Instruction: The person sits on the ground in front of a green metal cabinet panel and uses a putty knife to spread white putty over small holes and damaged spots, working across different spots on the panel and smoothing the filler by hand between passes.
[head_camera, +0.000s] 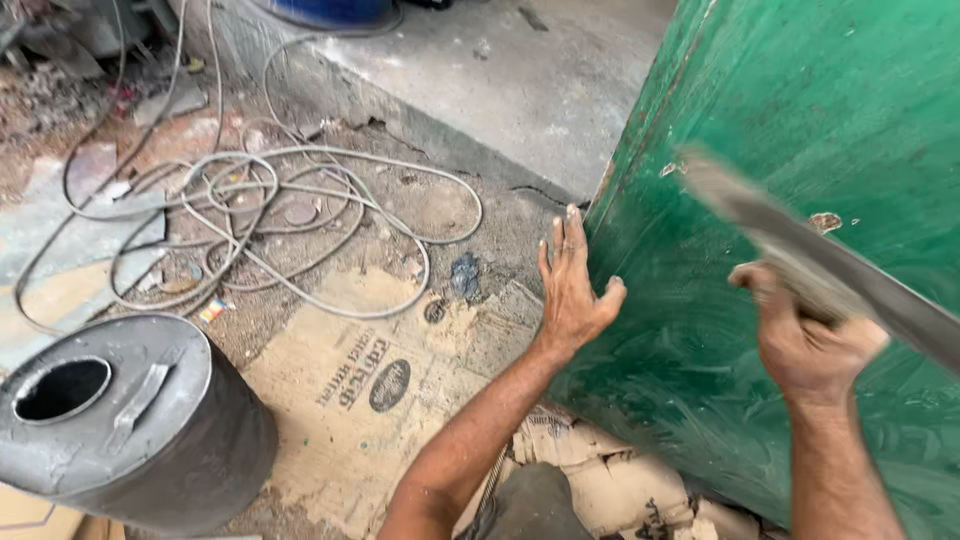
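- Against the edge of a large green painted panel (800, 130), scuffed and chipped, the left hand (572, 290) lies flat, fingers spread, gripping nothing.
- The right hand (808, 345) is clenched round a flat grey metal blade (800, 245), blurred, lying across the panel's face.
- Lower left stands a dented grey metal drum (140, 430) with a round hole in its lid.
- Torn brown cardboard (370, 400) covers dusty ground; pale cables (260, 210) coil beside a concrete step (480, 90).
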